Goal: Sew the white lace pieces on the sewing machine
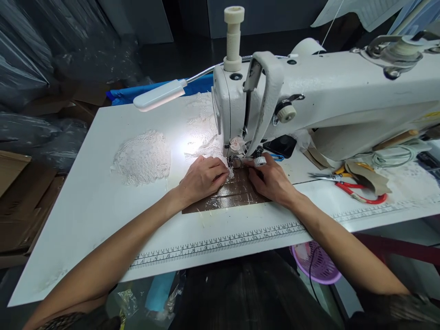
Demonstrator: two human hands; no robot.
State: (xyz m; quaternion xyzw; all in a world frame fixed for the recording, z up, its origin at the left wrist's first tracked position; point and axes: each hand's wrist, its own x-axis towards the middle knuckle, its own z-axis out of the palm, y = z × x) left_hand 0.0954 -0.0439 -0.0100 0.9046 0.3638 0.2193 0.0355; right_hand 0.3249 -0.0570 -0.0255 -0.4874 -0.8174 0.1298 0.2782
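Note:
A white sewing machine (pixel 237 110) stands over the table, its presser foot (pixel 235 161) low between my two hands. My left hand (pixel 206 178) is closed, its fingertips pinched on a small bit of white lace (pixel 231 173) just left of the foot. More lace (pixel 202 133) lies behind that hand. My right hand (pixel 273 181) has bent fingers by the right of the foot, beside a white ribbed knob (pixel 260 161); what its fingertips hold, if anything, is hidden. A brown, shiny sheet (pixel 237 195) lies under both hands.
A pile of white lace (pixel 142 158) lies on the white table (pixel 92 192) at left. A lamp (pixel 160 95) lights the area. To the right lie red-handled scissors (pixel 364 195), and below the edge hangs a purple basket (pixel 323 270). A printed ruler (pixel 220 245) runs along the front.

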